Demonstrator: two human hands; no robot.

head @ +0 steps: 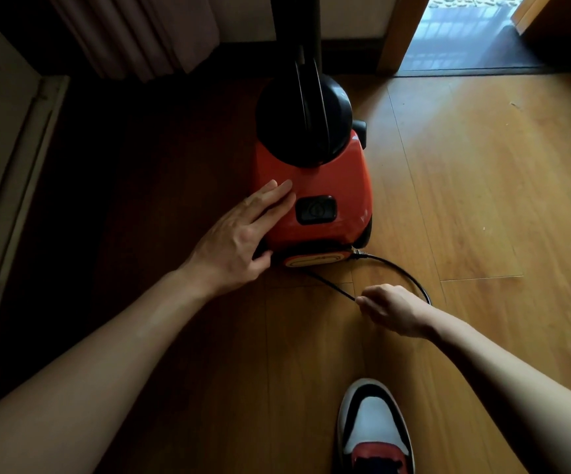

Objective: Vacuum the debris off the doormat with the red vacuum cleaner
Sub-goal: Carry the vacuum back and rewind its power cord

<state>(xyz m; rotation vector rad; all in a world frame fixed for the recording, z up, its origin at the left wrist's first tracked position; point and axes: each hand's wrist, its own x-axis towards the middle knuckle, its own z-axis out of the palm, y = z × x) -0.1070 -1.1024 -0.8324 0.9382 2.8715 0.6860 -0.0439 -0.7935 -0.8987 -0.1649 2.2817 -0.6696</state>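
On the wooden floor, in the head view, the red vacuum cleaner stood upright and served as the centre of everything. Its black upper housing rose on the far side of the red body, and a black button sat on the near face. The left hand lay flat and unclenched against the vacuum's left flank, fingers spread over the red shell, thumb hooked near the base, apparently steadying the machine. The right hand hovered just in front of the vacuum and to its right, curled into a pinch on the black power cord, which left the vacuum's rear base, looped outward over the floor and ran into that grip. A shoe was planted nearer the person than the vacuum. Beyond the vacuum, to its right, a doorway opened, and a dark strip lay along its threshold; whether that was the doormat could not be told.

Judging by this, the task had barely begun: the cord was only being drawn out, and plugging in, switching on and the vacuuming itself all remained.
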